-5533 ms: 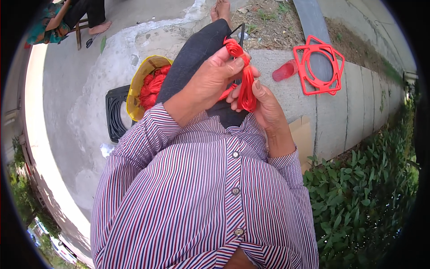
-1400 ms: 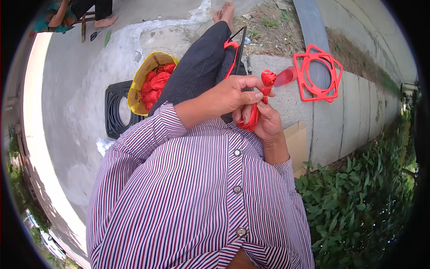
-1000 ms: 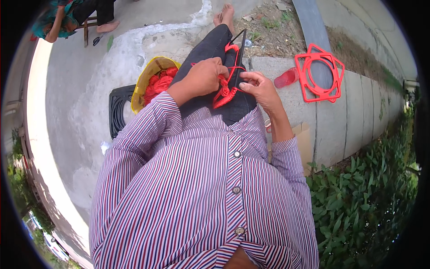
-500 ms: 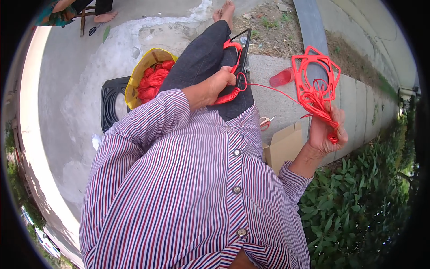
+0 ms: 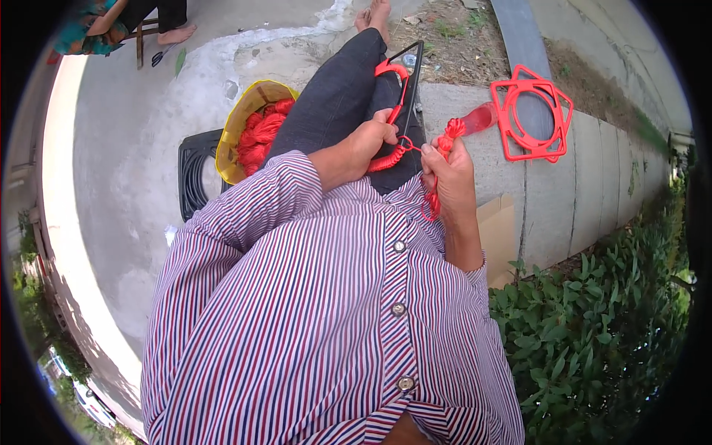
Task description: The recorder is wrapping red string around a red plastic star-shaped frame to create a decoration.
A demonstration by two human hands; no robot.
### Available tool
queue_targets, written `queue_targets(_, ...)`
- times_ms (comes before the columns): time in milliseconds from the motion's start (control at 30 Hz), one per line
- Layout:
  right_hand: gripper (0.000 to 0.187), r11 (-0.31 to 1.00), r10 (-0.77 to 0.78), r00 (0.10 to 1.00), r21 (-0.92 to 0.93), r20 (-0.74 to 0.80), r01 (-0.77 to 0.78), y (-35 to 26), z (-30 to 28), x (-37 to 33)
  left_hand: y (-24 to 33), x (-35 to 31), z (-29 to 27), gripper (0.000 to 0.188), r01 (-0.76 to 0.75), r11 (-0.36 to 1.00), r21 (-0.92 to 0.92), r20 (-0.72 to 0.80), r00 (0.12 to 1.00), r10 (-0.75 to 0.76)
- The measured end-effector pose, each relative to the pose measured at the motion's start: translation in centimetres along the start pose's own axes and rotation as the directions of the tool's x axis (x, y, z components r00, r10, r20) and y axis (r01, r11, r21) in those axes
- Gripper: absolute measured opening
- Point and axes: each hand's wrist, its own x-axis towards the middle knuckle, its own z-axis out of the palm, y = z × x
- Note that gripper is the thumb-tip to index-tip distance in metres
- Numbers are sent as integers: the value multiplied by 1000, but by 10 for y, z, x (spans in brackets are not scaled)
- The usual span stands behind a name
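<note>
A thin black frame (image 5: 418, 70) lies over my dark-trousered legs, its curved part closely wrapped in red cord. My left hand (image 5: 368, 144) is closed on the wrapped rim of this frame. A bundle of red cord (image 5: 450, 135) is gripped in my right hand (image 5: 455, 176), just right of the frame, with loose strands hanging below the fingers. A short loop of cord runs between the wrapped rim and my right fingertips, close to my left hand.
Red plastic frames (image 5: 531, 115) and a clear reddish cup (image 5: 479, 119) lie to the right. A yellow bag (image 5: 228, 137) of red cord and black frames (image 5: 191, 152) are at left. Cardboard (image 5: 495, 230) is beside my right forearm, bushes (image 5: 578, 326) beyond. Another person's foot (image 5: 177, 34) shows far left.
My right hand has swung left with the cord bundle, from over the red plastic frames to beside the black frame. The stretched cord is now a short loop. My left hand keeps its hold.
</note>
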Motion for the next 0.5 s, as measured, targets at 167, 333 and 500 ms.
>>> queue_targets(167, 19, 985, -56, 990, -153, 128, 76, -21, 21, -19, -1, 4, 1, 71, 24, 992, -123, 1, 1000, -24)
queue_targets(333, 23, 999, -5, 991, -39, 137, 10, -45, 5, -17, -3, -4, 4, 79, -338, 176, 924, 131, 716, 686)
queue_targets(500, 20, 973, -232, 893, 74, 385, 220, -77, -1, -18, 40, -37, 20, 26, -510, 265, 818, 227, 710, 666)
